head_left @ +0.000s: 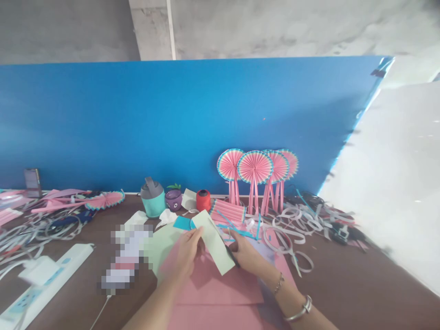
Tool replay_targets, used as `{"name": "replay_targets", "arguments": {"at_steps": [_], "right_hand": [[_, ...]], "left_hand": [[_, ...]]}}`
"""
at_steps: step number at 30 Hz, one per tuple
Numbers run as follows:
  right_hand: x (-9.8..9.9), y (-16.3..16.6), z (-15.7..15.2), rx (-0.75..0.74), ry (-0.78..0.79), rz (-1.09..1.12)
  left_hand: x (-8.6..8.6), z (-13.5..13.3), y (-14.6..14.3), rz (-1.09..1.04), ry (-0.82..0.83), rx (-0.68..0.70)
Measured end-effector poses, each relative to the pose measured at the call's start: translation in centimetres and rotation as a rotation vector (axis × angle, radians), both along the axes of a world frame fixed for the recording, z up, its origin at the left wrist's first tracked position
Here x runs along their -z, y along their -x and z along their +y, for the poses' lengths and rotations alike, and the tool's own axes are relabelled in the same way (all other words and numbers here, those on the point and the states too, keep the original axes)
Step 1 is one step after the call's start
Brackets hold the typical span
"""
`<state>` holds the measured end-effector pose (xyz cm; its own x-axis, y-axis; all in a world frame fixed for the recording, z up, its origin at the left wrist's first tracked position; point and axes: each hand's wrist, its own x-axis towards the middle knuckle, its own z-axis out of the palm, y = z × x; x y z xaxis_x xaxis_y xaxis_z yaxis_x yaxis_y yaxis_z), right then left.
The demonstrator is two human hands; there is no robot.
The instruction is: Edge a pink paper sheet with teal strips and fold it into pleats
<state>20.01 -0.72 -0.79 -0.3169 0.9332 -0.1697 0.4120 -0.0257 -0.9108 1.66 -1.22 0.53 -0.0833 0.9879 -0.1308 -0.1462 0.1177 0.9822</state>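
My left hand (191, 250) pinches a pale green strip of paper (215, 247) near its upper left edge, thumb on top. A small blue piece of paper (182, 222) shows just behind that strip. On the strip's right side, my right hand (245, 252) is closed around dark-handled scissors (232, 256); most of them is hidden by the hand and the paper. Beneath both hands lie pink paper sheets (220, 288), with a light green sheet (161, 245) to the left. Just beyond the hands rests a pleated pink paper piece (227, 211) amid thin blue offcuts (240, 231).
Several round pink paper fans (255, 167) stand against the blue partition (137, 119). Curled white strips (285, 229) are heaped to the right. A teal bottle (153, 201), purple cup (173, 200) and red spool (203, 200) stand behind. At left are a power strip (74, 256) and more offcuts.
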Motion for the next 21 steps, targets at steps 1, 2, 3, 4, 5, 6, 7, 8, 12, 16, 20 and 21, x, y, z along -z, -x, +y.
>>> {"name": "replay_targets", "arguments": {"at_steps": [1, 2, 3, 4, 5, 6, 7, 8, 12, 16, 20, 21], "right_hand": [[0.1, 0.0, 0.0, -0.006, -0.005, 0.000], [0.2, -0.1, 0.0, -0.010, -0.010, -0.002], [0.3, -0.1, 0.1, -0.013, -0.015, -0.005], [0.4, -0.2, 0.1, -0.017, -0.021, -0.007], [0.5, -0.2, 0.1, -0.019, -0.023, -0.008], [0.6, -0.2, 0.1, -0.020, -0.023, -0.008], [0.7, -0.2, 0.2, -0.019, -0.020, -0.006], [0.7, -0.2, 0.2, -0.017, -0.016, -0.005], [0.3, -0.1, 0.1, -0.001, -0.001, -0.019], [-0.3, 0.1, -0.1, 0.004, 0.027, -0.032], [0.0, 0.2, 0.0, -0.008, -0.001, 0.024], [0.2, 0.2, 0.1, -0.010, -0.008, 0.037]], "left_hand": [[-0.1, -0.1, 0.0, 0.007, -0.003, 0.002], [-0.2, -0.1, 0.0, 0.017, -0.005, 0.006], [-0.2, -0.1, 0.1, 0.026, -0.006, 0.010], [-0.2, -0.1, 0.1, 0.030, -0.008, 0.015], [-0.1, -0.1, 0.1, 0.028, -0.008, 0.022], [0.0, -0.1, 0.1, 0.022, -0.006, 0.027], [0.1, 0.0, 0.1, 0.014, -0.003, 0.030], [0.3, 0.1, 0.1, 0.008, 0.000, 0.032], [0.8, 0.4, 0.0, -0.002, 0.014, 0.026], [0.7, 0.3, 0.0, -0.009, 0.023, 0.024], [-1.0, -0.6, 0.1, 0.103, -0.010, 0.024], [-1.7, -1.0, 0.1, 0.145, -0.017, 0.057]]}}
